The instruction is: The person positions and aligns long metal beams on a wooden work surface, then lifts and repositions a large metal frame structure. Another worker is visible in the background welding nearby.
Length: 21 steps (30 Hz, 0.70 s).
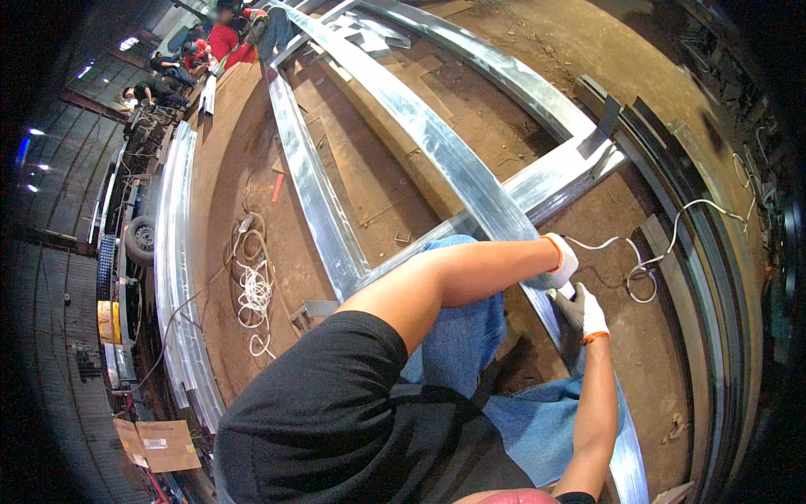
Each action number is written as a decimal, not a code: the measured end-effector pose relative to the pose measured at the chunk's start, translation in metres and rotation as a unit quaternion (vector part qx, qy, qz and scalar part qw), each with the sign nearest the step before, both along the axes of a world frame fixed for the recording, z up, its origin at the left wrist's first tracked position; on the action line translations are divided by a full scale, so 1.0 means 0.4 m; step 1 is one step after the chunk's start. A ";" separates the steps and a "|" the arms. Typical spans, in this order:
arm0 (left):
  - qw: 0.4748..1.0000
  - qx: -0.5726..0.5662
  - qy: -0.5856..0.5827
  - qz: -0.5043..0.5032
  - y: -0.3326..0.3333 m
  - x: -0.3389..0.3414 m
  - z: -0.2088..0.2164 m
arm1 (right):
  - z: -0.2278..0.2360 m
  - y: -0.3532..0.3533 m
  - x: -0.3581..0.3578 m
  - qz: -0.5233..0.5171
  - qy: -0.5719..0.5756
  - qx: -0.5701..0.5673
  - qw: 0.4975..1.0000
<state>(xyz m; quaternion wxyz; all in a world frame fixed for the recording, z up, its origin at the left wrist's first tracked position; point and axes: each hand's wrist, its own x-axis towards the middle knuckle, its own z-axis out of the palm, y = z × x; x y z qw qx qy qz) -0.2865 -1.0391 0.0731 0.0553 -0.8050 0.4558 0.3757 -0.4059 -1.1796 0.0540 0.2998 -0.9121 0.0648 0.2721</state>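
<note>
My left hand (562, 261), in a white work glove with an orange cuff, is bent downward over a long, shiny metal beam (420, 113). It looks closed round something hidden beneath it. Just nearer to me, my right hand (585, 314), in a white glove with a grey palm and orange cuff, curls at the same beam. A small pale piece shows by its fingers, too little to name. From beside my left hand a white cord (642, 265) runs off to the right. The beam passes under both hands and past my jeans-clad legs.
A crossing metal beam (546, 181) joins the frame, with another long beam (311, 185) to the left. Dark steel lengths (697, 252) lie at right. A coiled white cable (254, 294) and stacked metal profiles (178, 277) are at left. People (227, 46) work at the far left.
</note>
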 end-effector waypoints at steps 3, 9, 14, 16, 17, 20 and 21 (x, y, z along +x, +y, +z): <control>1.000 0.005 -0.001 -0.001 0.005 0.003 -0.013 | 0.002 0.005 0.001 0.003 -0.008 -0.007 1.000; 1.000 0.003 0.009 0.004 0.000 0.001 0.011 | -0.004 -0.001 -0.004 -0.002 -0.009 -0.005 1.000; 1.000 0.000 0.003 0.005 0.004 -0.003 0.014 | 0.006 0.004 -0.001 -0.003 -0.006 -0.011 1.000; 1.000 0.001 0.006 0.003 0.004 -0.002 0.017 | -0.006 0.001 -0.004 -0.005 -0.015 -0.008 1.000; 1.000 0.002 0.007 0.004 0.008 -0.001 0.018 | -0.004 0.007 -0.002 -0.004 -0.020 -0.006 1.000; 1.000 0.009 0.006 0.013 0.024 0.005 0.004 | 0.010 0.020 0.009 -0.001 0.001 0.010 1.000; 1.000 0.019 0.009 -0.004 0.009 -0.003 0.021 | -0.016 -0.001 -0.007 -0.019 -0.018 0.025 0.999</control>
